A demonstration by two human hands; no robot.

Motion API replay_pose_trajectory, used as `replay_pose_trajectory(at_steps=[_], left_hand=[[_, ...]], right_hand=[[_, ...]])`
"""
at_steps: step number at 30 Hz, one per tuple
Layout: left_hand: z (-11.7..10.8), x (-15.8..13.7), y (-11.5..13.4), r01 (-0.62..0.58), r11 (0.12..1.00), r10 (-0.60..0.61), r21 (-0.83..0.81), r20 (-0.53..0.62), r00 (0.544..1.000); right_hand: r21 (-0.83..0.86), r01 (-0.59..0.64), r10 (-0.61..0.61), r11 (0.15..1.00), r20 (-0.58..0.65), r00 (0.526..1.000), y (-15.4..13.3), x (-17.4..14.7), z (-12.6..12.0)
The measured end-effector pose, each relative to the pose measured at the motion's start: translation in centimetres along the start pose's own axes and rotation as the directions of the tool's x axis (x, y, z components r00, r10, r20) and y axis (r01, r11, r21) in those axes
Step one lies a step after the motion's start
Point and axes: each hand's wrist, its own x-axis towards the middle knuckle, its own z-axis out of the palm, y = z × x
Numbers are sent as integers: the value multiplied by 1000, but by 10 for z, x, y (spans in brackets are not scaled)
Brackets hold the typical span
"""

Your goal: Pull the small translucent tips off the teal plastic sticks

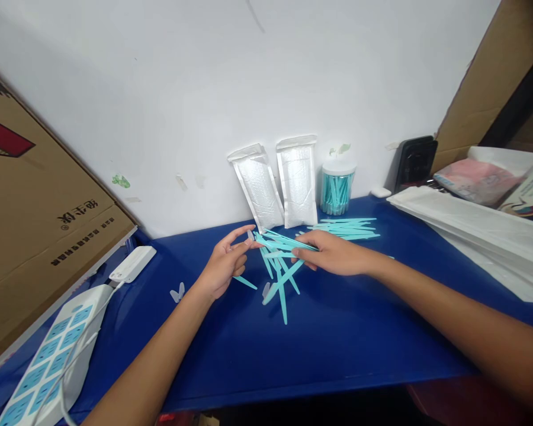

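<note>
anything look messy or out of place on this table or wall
Mildly, yes. Several teal sticks lie criss-crossed on the blue table, unlike those standing in the jar. The left silver pouch leans more than the right one. The wall has green and beige patches, perhaps peeled remnants.

This looks like a makeshift work corner, home or small shop I can't tell: blue table (293, 361) against a scuffed wall (257, 89), big carton (39, 195) alongside, power strip (54, 355), padded mailers (299, 180), loose sticks (284, 281) strewn about.
</note>
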Motion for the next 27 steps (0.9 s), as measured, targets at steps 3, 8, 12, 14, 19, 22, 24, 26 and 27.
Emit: replay_pose_trajectory(at_steps=[3, 8, 12, 14, 19, 22, 24, 26, 27], left_hand=[[0, 1, -1, 0, 1000, 0, -7, -30, 1000], [1, 1, -3, -13, 1000, 13, 4, -28, 1000], [2, 1, -4, -26, 1000, 26, -2, -31, 999], [2, 1, -5, -43, 999, 43, -7, -38, 998], [2, 2, -7, -73, 997, 73, -4, -33, 997], [4, 2, -10, -59, 998, 60, 22, -23, 998], [6, 1, -12, -55, 998, 56, 40, -25, 998], [8, -1, -13, -51, 997, 53, 52, -26, 998], [9, -2, -13, -51, 997, 52, 54, -24, 998]], right_hand=[[-13, -10, 10, 1000, 4, 1000, 0, 1, 2], [-20, -9, 9, 1000, 2, 1000, 1, 1, 3], [-16, -13, 13, 1000, 3, 1000, 0, 1, 3], [-13, -20, 20, 1000, 3, 1000, -1, 1, 3], [8, -31, 31, 999, 13, 999, -3, 0, 4], [18, -5, 5, 1000, 10, 1000, -2, 0, 6], [20, 14, -14, 1000, 3, 1000, -1, 1, 9], [20, 32, -32, 999, -9, 999, 0, 1, 11], [21, 39, -39, 999, -16, 999, 1, 1, 12]])
